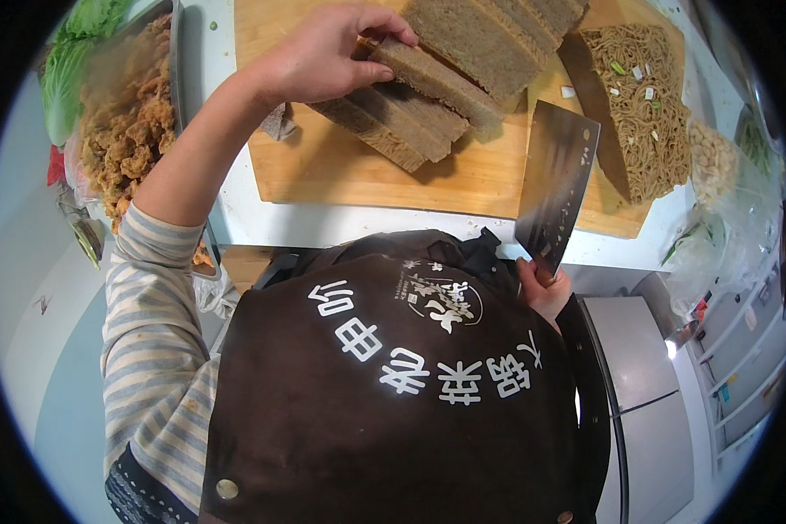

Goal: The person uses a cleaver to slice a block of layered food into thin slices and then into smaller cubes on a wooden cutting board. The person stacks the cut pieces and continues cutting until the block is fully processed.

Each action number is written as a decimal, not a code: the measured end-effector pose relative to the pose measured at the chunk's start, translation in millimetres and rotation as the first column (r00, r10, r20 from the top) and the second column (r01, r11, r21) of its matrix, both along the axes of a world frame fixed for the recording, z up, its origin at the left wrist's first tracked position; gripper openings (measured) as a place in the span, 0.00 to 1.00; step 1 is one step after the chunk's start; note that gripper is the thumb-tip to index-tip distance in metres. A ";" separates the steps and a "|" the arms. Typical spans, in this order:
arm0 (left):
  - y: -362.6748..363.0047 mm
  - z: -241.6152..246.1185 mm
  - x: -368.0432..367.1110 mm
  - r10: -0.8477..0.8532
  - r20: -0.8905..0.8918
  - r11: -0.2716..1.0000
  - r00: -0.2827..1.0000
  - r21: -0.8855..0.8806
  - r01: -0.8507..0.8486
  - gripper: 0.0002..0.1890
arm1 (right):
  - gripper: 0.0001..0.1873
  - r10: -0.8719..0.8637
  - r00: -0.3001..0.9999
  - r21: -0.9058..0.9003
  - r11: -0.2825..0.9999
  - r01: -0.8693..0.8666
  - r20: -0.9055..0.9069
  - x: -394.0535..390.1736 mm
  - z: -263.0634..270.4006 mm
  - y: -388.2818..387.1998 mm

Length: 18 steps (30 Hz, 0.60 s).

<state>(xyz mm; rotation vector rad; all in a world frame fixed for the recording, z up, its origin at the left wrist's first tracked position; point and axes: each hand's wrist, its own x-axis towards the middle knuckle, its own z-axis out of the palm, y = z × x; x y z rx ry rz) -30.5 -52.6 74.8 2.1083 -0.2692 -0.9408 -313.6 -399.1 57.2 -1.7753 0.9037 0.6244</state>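
My left hand pinches the near end of a long brown slab between thumb and fingers. The slab looks like compressed noodles and stands on its narrow side. Several similar slabs lean together just below it, and a wider stack of slabs lies beyond. All of them rest on a wooden cutting board. By the board's near edge, my right hand grips the handle of a cleaver. Its broad blade points away from me, over the board, with small food bits stuck to it.
At the board's right lies a block of brown noodles with chopped scallion bits on it. Peeled garlic cloves and plastic bags sit farther right. On the left, a metal tray holds fried pieces, near leafy cabbage.
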 end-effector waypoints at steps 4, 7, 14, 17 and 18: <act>0.5 22.7 4.0 -0.003 -0.017 1.000 1.000 0.018 0.003 0.22 | 0.07 -0.006 1.000 0.018 1.000 0.006 -0.017 0.1 1.6 -0.3; 11.8 35.1 9.3 0.185 -0.227 0.968 0.956 0.210 -0.138 0.22 | 0.08 0.021 0.998 -0.055 0.998 -0.024 -0.058 0.8 3.3 1.1; 34.0 11.4 16.0 -0.304 0.376 0.935 0.875 -0.060 0.351 0.21 | 0.11 -0.095 0.995 -0.011 0.995 0.095 -0.021 11.7 1.0 6.9; 36.2 13.2 8.0 -0.295 0.286 0.920 0.912 -0.174 0.352 0.22 | 0.13 -0.150 0.987 0.009 0.988 0.151 -0.055 15.5 0.8 10.3; 31.2 12.2 6.2 -0.252 0.166 0.950 0.953 -0.144 0.276 0.21 | 0.12 -0.109 0.991 0.027 0.993 0.112 -0.079 17.3 0.9 9.2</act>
